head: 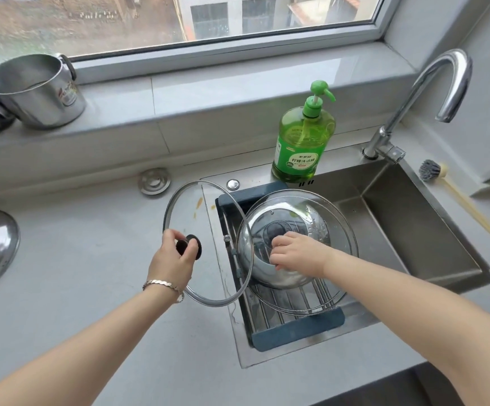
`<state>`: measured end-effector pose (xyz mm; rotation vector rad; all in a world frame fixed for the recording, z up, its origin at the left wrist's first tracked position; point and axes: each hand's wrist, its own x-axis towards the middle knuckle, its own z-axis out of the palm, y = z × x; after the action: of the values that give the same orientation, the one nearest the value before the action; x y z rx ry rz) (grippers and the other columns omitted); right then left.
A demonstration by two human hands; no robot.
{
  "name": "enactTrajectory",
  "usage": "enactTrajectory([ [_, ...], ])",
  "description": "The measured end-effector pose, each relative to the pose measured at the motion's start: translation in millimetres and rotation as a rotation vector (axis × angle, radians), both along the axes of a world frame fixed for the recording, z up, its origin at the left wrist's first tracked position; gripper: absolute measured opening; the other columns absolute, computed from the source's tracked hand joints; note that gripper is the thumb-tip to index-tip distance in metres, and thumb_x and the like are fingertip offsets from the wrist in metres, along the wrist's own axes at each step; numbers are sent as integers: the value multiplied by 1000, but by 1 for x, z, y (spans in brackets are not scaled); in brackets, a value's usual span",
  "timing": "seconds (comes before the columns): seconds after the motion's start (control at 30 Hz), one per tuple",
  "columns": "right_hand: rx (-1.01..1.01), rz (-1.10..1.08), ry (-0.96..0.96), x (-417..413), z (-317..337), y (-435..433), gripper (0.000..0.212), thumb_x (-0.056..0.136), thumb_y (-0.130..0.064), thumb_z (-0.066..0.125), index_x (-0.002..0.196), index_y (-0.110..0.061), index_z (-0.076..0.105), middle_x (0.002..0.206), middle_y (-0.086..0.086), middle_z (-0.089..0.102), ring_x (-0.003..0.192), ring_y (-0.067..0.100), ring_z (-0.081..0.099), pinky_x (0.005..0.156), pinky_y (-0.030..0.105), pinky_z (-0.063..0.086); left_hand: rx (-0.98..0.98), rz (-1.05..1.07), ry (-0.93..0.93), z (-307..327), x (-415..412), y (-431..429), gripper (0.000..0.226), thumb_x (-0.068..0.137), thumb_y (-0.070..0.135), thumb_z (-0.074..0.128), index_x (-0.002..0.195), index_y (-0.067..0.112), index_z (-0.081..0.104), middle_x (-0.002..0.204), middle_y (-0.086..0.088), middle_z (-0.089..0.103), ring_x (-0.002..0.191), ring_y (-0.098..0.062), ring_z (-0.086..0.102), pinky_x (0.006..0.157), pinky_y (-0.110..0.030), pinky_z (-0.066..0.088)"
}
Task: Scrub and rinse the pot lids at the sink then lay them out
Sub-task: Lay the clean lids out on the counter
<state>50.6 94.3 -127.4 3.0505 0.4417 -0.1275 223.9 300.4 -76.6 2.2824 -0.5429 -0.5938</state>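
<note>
Though half-hidden — knob [197, 244] between left fingers [172, 234], steel lid [311, 225] apparently under right fingers [279, 244].

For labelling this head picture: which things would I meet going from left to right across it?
Steel pot → glass lid held by the left hand → green soap bottle → brush. Left out, overlapping: the steel lid under the right hand, the faucet.

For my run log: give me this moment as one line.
left hand grips black knob of clear glass lid | right hand grips centre of steel domed lid stacked with larger glass lid on blue-framed sink rack
</note>
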Motion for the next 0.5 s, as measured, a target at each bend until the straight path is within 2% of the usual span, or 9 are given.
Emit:
enactTrajectory([
  [0.07,71,-28,-18,-1,0,-1,25,61,-18,86,70,-20,63,67,-8,64,74,17,61,63,22,47,-4,16,12,-1,1,3,15,92,26,48,97,14,42,76,-8,55,57,-28,55,56,-36,51],
  [0.13,133,-15,-17,-2,-3,-3,32,54,-3,85,71,-17,62,64,-4,62,64,19,60,56,21,48,1,38,18,-2,3,7,14,92,25,48,97,13,42,79,-11,57,51,-27,54,49,-28,42],
  [0.2,138,-5,8,-1,-1,-4,39,45,4,83,71,-15,61,59,-3,58,54,18,55,49,20,45,-2,61,20,-4,6,9,14,92,25,48,96,13,42,80,-12,57,50,-26,54,49,-27,42],
  [0.33,58,68,38,9,13,-12,44,36,0,86,65,-16,58,51,-6,51,45,14,48,44,17,39,4,84,29,-5,17,13,15,92,26,49,96,14,41,81,-12,57,50,-25,54,51,-29,47],
  [0.5,82,30,-102,35,50,-18,42,40,-3,89,68,-14,60,55,-5,58,48,14,52,44,16,38,104,69,-19,4,37,24,16,90,28,51,93,14,43,73,-6,56,56,-28,56,52,-28,41],
])
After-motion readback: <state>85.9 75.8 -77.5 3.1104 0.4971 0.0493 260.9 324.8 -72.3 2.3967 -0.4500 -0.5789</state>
